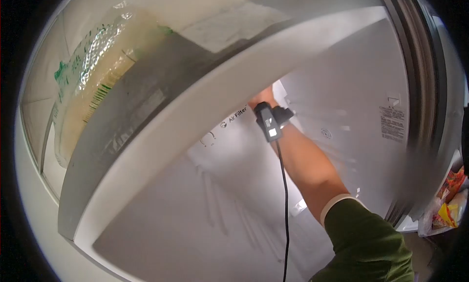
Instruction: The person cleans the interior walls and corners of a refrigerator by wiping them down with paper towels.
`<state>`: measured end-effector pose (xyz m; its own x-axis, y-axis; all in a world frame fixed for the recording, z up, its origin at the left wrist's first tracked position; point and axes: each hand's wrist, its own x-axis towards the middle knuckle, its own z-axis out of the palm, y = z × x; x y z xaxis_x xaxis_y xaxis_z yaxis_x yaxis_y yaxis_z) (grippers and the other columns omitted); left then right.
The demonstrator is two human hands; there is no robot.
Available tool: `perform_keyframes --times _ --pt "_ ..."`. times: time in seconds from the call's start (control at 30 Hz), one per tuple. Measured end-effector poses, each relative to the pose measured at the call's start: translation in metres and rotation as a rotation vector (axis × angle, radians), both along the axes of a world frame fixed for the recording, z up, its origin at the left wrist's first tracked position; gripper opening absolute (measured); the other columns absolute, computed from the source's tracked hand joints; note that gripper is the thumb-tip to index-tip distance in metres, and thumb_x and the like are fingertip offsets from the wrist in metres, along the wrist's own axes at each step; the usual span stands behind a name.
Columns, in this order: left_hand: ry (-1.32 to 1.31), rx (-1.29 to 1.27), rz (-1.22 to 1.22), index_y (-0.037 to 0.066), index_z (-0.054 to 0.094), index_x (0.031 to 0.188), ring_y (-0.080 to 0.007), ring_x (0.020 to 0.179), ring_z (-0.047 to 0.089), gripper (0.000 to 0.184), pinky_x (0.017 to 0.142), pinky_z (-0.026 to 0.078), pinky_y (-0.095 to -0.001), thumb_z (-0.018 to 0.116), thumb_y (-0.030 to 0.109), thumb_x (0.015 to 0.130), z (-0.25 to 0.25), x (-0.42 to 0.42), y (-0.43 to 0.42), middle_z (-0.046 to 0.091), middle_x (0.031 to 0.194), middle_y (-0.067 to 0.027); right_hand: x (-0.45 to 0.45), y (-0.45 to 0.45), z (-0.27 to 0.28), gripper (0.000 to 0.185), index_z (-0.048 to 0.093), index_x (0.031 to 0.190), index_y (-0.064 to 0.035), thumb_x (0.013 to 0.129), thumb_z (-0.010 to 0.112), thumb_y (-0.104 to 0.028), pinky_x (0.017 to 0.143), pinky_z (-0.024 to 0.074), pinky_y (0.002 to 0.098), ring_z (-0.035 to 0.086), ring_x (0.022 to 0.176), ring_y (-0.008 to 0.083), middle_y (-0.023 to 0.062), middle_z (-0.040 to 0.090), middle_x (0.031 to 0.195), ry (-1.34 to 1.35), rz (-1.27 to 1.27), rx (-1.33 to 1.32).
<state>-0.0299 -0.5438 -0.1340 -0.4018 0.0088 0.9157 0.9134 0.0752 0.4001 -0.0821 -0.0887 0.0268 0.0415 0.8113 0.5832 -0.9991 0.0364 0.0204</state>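
My right arm, in a dark green sleeve, reaches deep into a white refrigerator compartment from the lower right. Only a small part of my right hand shows, close to the back wall and behind the curved front edge. Its fingers are hidden, so what they touch or hold cannot be seen. Strapped around the wrist is a black device with a cable hanging down. "Air Filter" lettering lies just left of the hand. My left hand is out of view.
A clear plastic bag with green print lies beyond the grey outer edge at upper left. Ribbed dark seals run down the right side, beside a wall with a printed label. Colourful packages sit at far right.
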Motion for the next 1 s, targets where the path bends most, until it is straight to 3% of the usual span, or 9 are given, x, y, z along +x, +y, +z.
perform_keyframes --times 0.17,0.23,0.3,0.37,0.47,0.5,0.6,0.77,1.0 --pt "0.035 -0.015 0.054 -0.008 0.003 0.14 -0.0396 0.133 0.013 0.104 0.105 0.015 -0.0529 0.057 0.052 0.074 -0.004 -0.002 -0.002 0.007 0.143 -0.0304 -0.033 -0.139 0.005 0.036 0.044 0.118 0.0016 0.083 0.053 -0.004 0.093 0.0375 0.0333 0.046 0.112 0.0224 0.0088 0.05 0.12 0.181 0.646 0.049" --pt "0.048 -0.025 0.067 -0.008 0.003 0.14 -0.0397 0.133 0.013 0.104 0.105 0.015 -0.053 0.057 0.053 0.075 -0.006 -0.003 -0.005 0.007 0.143 -0.0303 -0.058 -0.181 0.007 0.077 0.019 0.139 -0.002 0.09 0.02 -0.062 0.103 0.0257 0.0297 0.031 0.127 0.0224 0.0092 0.024 0.145 0.035 0.528 0.214" --pt "0.041 -0.054 0.097 -0.008 0.003 0.14 -0.0399 0.133 0.013 0.103 0.105 0.015 -0.0532 0.056 0.053 0.075 -0.006 -0.004 -0.008 0.007 0.144 -0.0302 -0.028 -0.207 -0.003 0.08 0.017 0.139 -0.0004 0.09 0.02 -0.063 0.105 0.0236 0.0297 0.03 0.128 0.0235 0.0125 0.023 0.145 -0.464 -0.02 0.471" --pt "0.06 -0.081 0.112 -0.008 0.003 0.14 -0.0398 0.133 0.014 0.103 0.105 0.015 -0.0534 0.056 0.053 0.076 -0.004 -0.004 -0.008 0.006 0.144 -0.0302 -0.028 -0.211 -0.008 0.084 0.013 0.14 0.0005 0.088 0.021 -0.065 0.107 0.02 0.0293 0.027 0.13 0.0236 0.0151 0.021 0.146 -0.609 -0.267 0.519" --pt "0.076 -0.09 0.07 -0.007 0.0 0.14 -0.0391 0.132 0.015 0.104 0.105 0.016 -0.0534 0.057 0.052 0.076 0.002 -0.001 -0.004 0.006 0.143 -0.0301 -0.056 -0.157 0.003 0.076 0.017 0.135 -0.0021 0.088 0.025 -0.062 0.108 0.0176 0.0335 0.025 0.13 0.0242 0.0152 0.024 0.141 0.042 0.863 0.204" --pt "0.06 -0.073 0.024 -0.007 0.0 0.14 -0.0387 0.132 0.016 0.104 0.104 0.017 -0.0534 0.057 0.051 0.076 0.004 0.0 0.0 0.007 0.143 -0.0299 -0.011 -0.148 0.01 0.061 0.036 0.129 -0.0048 0.093 0.029 -0.054 0.105 0.0262 0.0345 0.038 0.123 0.0254 0.0131 0.04 0.134 -0.086 0.847 -0.066" --pt "0.034 -0.022 -0.037 -0.005 -0.002 0.14 -0.0377 0.131 0.019 0.105 0.104 0.019 -0.0532 0.058 0.05 0.075 0.004 0.003 0.003 0.009 0.143 -0.0294 0.06 -0.114 0.005 0.075 0.021 0.138 -0.0018 0.091 0.021 -0.06 0.11 0.0172 0.0399 0.024 0.133 0.0275 0.0115 0.027 0.144 0.271 0.495 0.201" --pt "0.023 0.024 -0.086 -0.004 -0.002 0.14 -0.0371 0.129 0.023 0.105 0.103 0.022 -0.053 0.06 0.049 0.074 0.009 0.006 0.009 0.01 0.142 -0.029 0.069 -0.147 0.004 0.065 0.025 0.137 -0.0023 0.095 0.023 -0.052 0.109 0.0175 0.0325 0.026 0.13 0.0199 0.0078 0.028 0.142 0.249 0.098 0.251" --pt "0.033 -0.027 0.08 -0.005 0.002 0.14 -0.0388 0.13 0.021 0.107 0.103 0.02 -0.0535 0.058 0.055 0.073 0.003 0.003 0.002 0.009 0.143 -0.0295 0.033 -0.236 -0.009 0.063 0.021 0.138 -0.0029 0.096 0.024 -0.05 0.108 0.0156 0.0268 0.023 0.129 0.013 0.0015 0.025 0.142 0.086 0.365 0.227"
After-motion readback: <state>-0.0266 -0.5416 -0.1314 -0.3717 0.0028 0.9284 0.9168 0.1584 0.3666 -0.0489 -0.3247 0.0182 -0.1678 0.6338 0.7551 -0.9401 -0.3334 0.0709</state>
